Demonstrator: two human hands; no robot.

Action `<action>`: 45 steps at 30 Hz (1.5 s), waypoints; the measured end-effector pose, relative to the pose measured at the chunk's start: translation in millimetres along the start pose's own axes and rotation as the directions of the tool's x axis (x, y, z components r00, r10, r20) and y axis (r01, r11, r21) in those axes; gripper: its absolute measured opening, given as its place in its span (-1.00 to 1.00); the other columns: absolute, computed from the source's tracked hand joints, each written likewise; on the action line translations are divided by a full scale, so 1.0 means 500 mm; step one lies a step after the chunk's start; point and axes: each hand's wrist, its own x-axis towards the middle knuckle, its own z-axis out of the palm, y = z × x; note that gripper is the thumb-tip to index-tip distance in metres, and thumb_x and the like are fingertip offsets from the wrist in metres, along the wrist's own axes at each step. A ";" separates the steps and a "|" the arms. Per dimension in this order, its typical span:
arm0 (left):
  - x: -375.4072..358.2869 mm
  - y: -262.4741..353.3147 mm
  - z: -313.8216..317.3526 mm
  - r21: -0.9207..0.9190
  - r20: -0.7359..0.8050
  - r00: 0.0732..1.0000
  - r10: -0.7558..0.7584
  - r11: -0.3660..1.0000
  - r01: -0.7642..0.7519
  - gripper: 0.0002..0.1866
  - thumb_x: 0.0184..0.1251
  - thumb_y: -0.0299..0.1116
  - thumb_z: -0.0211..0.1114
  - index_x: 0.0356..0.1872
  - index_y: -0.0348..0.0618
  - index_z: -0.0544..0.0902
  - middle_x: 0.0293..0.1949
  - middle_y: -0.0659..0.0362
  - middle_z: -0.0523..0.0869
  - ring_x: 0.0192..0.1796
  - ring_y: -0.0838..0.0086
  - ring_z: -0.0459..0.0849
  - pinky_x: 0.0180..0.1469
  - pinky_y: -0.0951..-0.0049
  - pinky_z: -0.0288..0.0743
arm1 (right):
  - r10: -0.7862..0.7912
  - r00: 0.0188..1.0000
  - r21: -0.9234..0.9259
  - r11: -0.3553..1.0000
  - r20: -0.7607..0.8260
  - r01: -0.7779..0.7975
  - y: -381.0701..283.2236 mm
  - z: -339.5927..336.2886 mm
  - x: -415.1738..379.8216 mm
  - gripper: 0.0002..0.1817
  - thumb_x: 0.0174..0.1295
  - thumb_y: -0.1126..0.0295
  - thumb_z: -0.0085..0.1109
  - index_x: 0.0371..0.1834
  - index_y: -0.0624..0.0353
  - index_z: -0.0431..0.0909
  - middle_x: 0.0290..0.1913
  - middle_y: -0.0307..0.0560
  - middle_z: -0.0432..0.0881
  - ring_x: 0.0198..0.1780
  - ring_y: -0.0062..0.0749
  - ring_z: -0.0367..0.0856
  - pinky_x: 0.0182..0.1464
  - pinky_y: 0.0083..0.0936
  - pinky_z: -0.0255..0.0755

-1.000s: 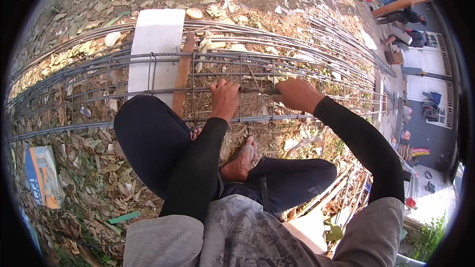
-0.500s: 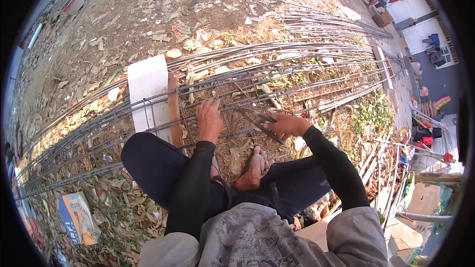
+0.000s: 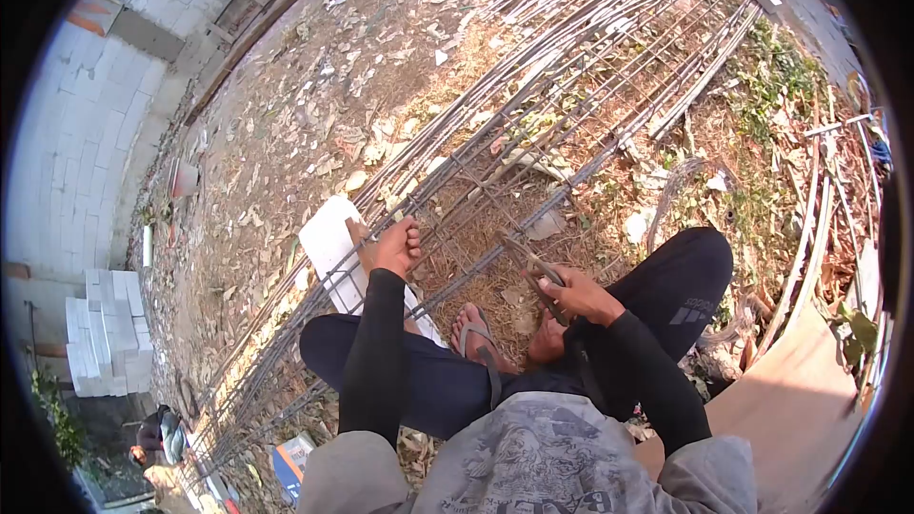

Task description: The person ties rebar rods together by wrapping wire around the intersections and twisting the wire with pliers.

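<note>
From my remote feed, L to R: far L, a pale block wall [image 3: 81, 124], w/ a stack of blocks [image 3: 112, 333] below it. Nr the ground's edge I get a white pipe [image 3: 148, 246] and a bucket [image 3: 184, 178]. Bottom L, another person [image 3: 162, 436] is bent over, well apart from my wearer. A printed box [image 3: 291, 464] sits nr the wearer's L sleeve.

The rebar cage [image 3: 463, 278] runs diagonally, lower L to upper R, right in front of the wearer; loose rods [image 3: 533, 57] lie along its far side. L knee [image 3: 333, 347] blocks my view of part of the cage and of the white board [image 3: 328, 243] under it. A wood strip [image 3: 358, 236] lies by the board.

L hand [image 3: 395, 247] is over the cage nr that strip, fingers curled in a loose fist; can't tell if it has anything thin. Sandalled foot [image 3: 473, 331] is just below the cage's near bar. R hand [image 3: 583, 295] has its fingers wrapped round the handles of the pincers [image 3: 519, 252], whose head is at or just beside that bar, contact unclear. Far R: plywood sheet [image 3: 785, 409], sticks [image 3: 817, 228] above.
</note>
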 end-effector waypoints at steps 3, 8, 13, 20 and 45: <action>-0.005 0.008 0.114 0.430 0.057 0.977 0.207 0.878 -0.211 -0.74 0.51 -0.19 0.24 -0.40 -0.05 0.65 -0.57 0.34 0.54 -0.60 0.61 0.36 -0.55 0.48 0.19 | -0.091 0.995 -0.082 0.993 -0.049 0.087 -0.008 -0.007 0.003 -0.59 0.55 0.15 0.10 0.36 0.02 0.54 -0.23 -0.19 0.67 -0.26 -0.46 0.62 -0.19 -0.37 0.52; 0.017 -0.175 0.019 0.886 0.464 0.714 0.525 -0.259 -0.385 -0.53 0.52 -0.07 0.03 -0.35 -0.20 0.76 -0.27 -0.19 0.77 -0.18 -0.12 0.73 -0.01 -0.11 0.52 | -0.177 0.975 -0.117 0.980 -0.134 0.162 0.012 -0.012 0.037 -0.58 0.54 0.11 0.09 0.32 0.05 0.56 -0.26 -0.18 0.69 -0.30 -0.48 0.64 -0.17 -0.37 0.52; -0.130 0.023 0.005 0.607 0.654 0.545 0.525 -0.794 0.036 -0.66 0.43 -0.15 0.13 -0.40 -0.04 0.80 -0.31 -0.16 0.77 -0.14 0.00 0.79 -0.06 -0.08 0.58 | -0.116 0.988 -0.049 0.992 -0.099 0.112 0.000 0.008 0.038 -0.59 0.54 0.05 0.05 0.33 -0.07 0.56 -0.34 -0.27 0.71 -0.36 -0.58 0.69 -0.20 -0.44 0.53; -0.102 -0.051 0.202 0.673 0.678 0.570 0.463 -0.704 -0.228 -0.75 0.28 -0.29 0.23 -0.53 -0.16 0.73 -0.48 -0.10 0.75 -0.41 0.03 0.79 -0.33 0.01 0.61 | -0.083 0.989 -0.057 0.995 -0.119 0.077 0.004 0.013 0.035 -0.59 0.57 0.03 0.01 0.37 -0.15 0.55 -0.38 -0.28 0.68 -0.41 -0.59 0.69 -0.26 -0.49 0.53; -0.165 0.031 -0.103 0.840 0.108 0.842 0.528 0.405 -0.362 -0.63 0.55 -0.17 0.15 -0.23 -0.29 0.75 -0.58 0.20 0.56 -0.55 0.36 0.55 -0.44 0.25 0.46 | -0.227 0.898 0.070 0.960 -0.376 0.271 -0.020 -0.008 0.065 -0.46 0.51 0.09 0.13 0.44 0.13 0.47 -0.38 -0.20 0.62 -0.35 -0.56 0.66 -0.25 -0.47 0.53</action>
